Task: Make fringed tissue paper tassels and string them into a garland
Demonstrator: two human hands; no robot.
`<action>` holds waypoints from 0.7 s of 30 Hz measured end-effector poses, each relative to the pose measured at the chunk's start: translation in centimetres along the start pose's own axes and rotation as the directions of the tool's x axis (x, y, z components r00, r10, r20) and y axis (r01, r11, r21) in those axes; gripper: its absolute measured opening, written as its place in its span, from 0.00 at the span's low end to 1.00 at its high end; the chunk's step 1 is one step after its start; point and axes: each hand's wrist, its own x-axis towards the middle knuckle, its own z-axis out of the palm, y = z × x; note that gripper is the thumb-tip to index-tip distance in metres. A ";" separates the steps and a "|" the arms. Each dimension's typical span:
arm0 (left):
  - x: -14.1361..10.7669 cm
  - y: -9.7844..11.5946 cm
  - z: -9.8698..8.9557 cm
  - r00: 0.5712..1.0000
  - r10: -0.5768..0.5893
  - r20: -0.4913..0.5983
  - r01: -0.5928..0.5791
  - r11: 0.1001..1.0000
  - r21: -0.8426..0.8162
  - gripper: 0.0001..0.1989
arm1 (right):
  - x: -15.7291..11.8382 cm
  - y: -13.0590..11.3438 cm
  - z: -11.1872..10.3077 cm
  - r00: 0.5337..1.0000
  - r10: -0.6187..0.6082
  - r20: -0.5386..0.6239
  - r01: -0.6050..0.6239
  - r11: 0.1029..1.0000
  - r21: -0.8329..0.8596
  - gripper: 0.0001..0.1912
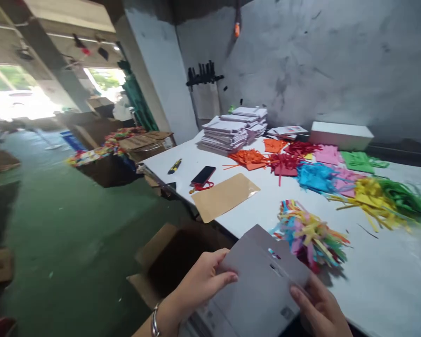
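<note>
Over the near edge of the bench (379, 276), a flat carton (252, 281) sits between two hands, grey, slot and small coloured mark on its upper part. Left hand (203, 281): thumb flat on the carton's face, fingers hooked round its left edge, gap closed on the card. Right hand (319, 306): thumb on the face near the right edge, other fingers mostly hidden behind, also pinching. More card layers show below, near the left wrist; can't count them. One bracelet (155, 320) on that wrist.

Counts on the bench: one mixed-colour bunch of strips (312, 234) just beyond the carton, nearest the right hand. Behind it, single-colour bundles: two orange (249, 159), two red (284, 164), two pink (349, 181), two green (358, 160), one blue (315, 177), one large yellow (368, 196). One brown sheet (224, 196) lies at the left edge; one phone (203, 175) with a red cord (205, 186) just behind it; one knife (174, 166) left of the phone. At the back, two or more white stacks (224, 133), number of pieces unclear, and one white box (340, 135) by the wall. One open cardboard box (157, 245) stands below the bench edge, left of the carton.
</note>
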 end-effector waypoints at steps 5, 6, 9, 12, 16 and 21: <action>1.9 0.9 4.1 0.998 0.054 -0.014 -0.055 0.995 -0.089 0.07 | 0.0 -2.0 -2.6 0.846 -0.485 -0.220 0.331 0.803 -0.495 0.27; 2.1 1.0 4.9 0.997 0.079 -0.008 -0.079 0.992 -0.096 0.08 | 0.2 -2.5 -2.8 0.823 -0.551 -0.140 0.401 0.737 -0.544 0.28; 2.2 1.1 7.3 0.991 0.135 0.002 -0.134 0.983 -0.125 0.09 | 0.9 -4.0 -3.2 0.818 -0.575 0.017 0.478 0.664 -0.575 0.28; 2.1 1.0 9.7 0.988 0.137 -0.068 -0.146 0.977 -0.155 0.10 | 1.7 -5.3 -3.8 0.855 -0.518 -0.013 0.415 0.700 -0.581 0.25; 1.5 0.7 12.4 0.988 0.108 -0.110 -0.128 0.972 -0.197 0.09 | 2.2 -6.7 -5.5 0.904 -0.423 0.067 0.380 0.721 -0.579 0.09; 0.8 -0.4 13.7 0.986 0.120 -0.116 -0.141 0.971 -0.194 0.10 | 3.0 -8.3 -7.4 0.921 -0.073 0.383 0.298 0.765 -0.571 0.12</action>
